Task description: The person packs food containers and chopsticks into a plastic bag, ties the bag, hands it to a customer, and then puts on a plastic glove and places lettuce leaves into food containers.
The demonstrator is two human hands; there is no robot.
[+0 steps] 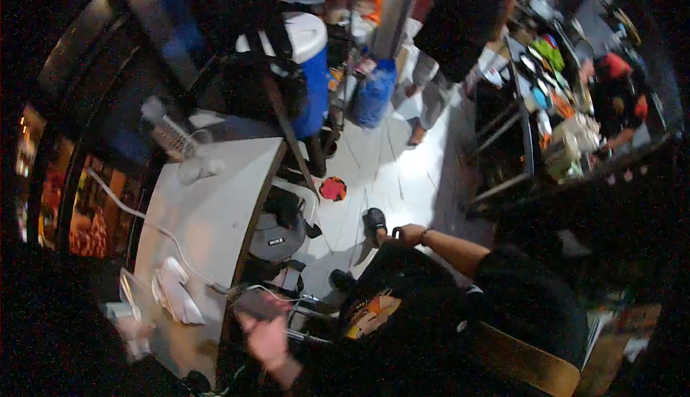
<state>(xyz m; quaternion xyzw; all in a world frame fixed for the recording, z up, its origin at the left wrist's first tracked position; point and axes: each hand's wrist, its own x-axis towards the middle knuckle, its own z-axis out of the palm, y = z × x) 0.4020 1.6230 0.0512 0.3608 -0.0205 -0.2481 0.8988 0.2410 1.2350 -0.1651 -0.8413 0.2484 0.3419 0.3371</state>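
Observation:
My left hand [267, 339], blurred, is closed around a dark phone [260, 303] beside the table's edge. A white cable [180, 248] runs across the white tabletop [198, 210] to the phone. Over my leg, my right hand [411, 234] is closed, with a small dark thing [396, 232] at its fingers that I cannot make out. A dark band circles that wrist. On the table near my left hand lies a crumpled white cloth or paper [176, 293].
A blurred white fan-like object [169, 130] stands on the table's far end. Beneath the table is a grey bag [277, 237]. A blue drum [314, 88] stands beyond. People stand ahead, near a cluttered counter [557, 95]. A red round piece [333, 188] lies on the tiled floor.

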